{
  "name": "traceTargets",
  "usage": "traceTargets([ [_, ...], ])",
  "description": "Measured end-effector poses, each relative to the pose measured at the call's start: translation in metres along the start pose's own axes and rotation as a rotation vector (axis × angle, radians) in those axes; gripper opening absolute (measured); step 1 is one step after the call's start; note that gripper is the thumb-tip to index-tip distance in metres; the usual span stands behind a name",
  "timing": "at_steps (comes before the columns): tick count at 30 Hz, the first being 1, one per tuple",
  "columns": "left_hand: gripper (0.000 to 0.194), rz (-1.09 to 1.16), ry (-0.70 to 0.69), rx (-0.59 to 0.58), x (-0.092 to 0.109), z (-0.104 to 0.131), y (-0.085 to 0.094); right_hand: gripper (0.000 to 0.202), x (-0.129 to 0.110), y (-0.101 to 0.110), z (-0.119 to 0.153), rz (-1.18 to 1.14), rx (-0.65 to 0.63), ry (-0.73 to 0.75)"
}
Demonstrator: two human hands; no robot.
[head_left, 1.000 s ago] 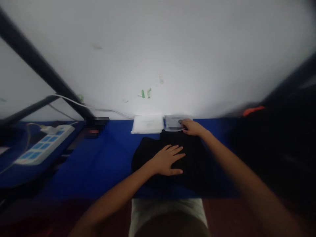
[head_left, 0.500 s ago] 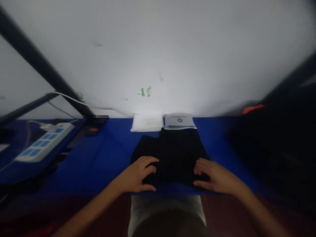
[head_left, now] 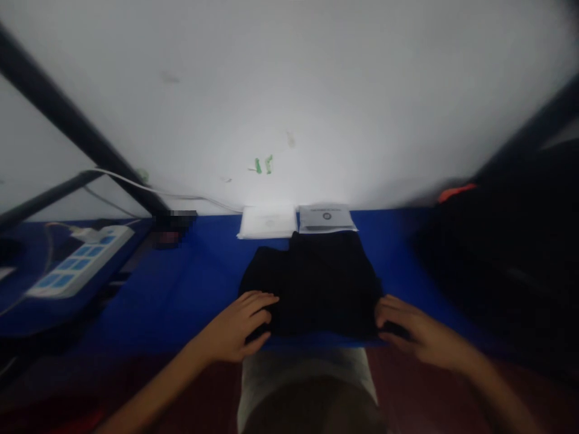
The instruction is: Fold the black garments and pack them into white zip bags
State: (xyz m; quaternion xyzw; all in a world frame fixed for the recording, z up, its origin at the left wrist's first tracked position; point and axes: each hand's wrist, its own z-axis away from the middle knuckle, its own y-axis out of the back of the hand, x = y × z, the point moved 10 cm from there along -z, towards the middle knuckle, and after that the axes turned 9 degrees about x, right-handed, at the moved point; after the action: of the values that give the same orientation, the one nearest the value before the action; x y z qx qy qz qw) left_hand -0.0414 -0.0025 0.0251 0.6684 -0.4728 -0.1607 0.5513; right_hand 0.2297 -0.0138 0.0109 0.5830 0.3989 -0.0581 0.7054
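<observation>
A folded black garment lies spread on the blue tabletop in front of me. Its outline is clear, but the dark cloth hides its folds. My left hand rests on its lower left part, fingers apart and slightly bent. At the lower right edge, my right hand has curled fingers above and the thumb below, with dark cloth between them. Just beyond the garment's far edge lie two flat packets side by side: a white one and a grey one with a round dark mark.
A white power strip with blue sockets and a plug lies at the left. A pale cable runs along the wall to the packets. Dark frame bars slant at both sides. A large dark mass stands at the right.
Both hands have moved outward, the left one to the left and the right one to the garment's right edge. My right thumb and fingers are closer together. The view has shifted slightly.
</observation>
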Motion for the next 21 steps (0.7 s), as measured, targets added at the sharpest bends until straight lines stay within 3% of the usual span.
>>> traceTargets([
  [2, 0.019, 0.001, -0.014, -0.021, 0.001, 0.0, -0.001, 0.011, 0.005, 0.004, 0.0, -0.023, 0.044, -0.02],
  [6, 0.01, 0.005, -0.003, 0.006, 0.0, 0.002, 0.002, 0.017, 0.019, 0.013, 0.0, -0.052, 0.153, -0.102],
  [12, 0.017, 0.04, 0.077, 0.179, -0.01, 0.004, 0.021, 0.022, 0.042, 0.032, 0.002, -0.089, 0.357, -0.216],
  [17, 0.014, 0.006, 0.271, 0.434, -0.038, 0.009, 0.035, 0.025, 0.055, 0.052, 0.002, -0.168, 0.582, -0.266],
  [21, 0.022, -0.105, 0.472, 0.531, -0.067, 0.008, 0.033, 0.025, 0.061, 0.062, -0.004, -0.218, 0.772, -0.31],
])
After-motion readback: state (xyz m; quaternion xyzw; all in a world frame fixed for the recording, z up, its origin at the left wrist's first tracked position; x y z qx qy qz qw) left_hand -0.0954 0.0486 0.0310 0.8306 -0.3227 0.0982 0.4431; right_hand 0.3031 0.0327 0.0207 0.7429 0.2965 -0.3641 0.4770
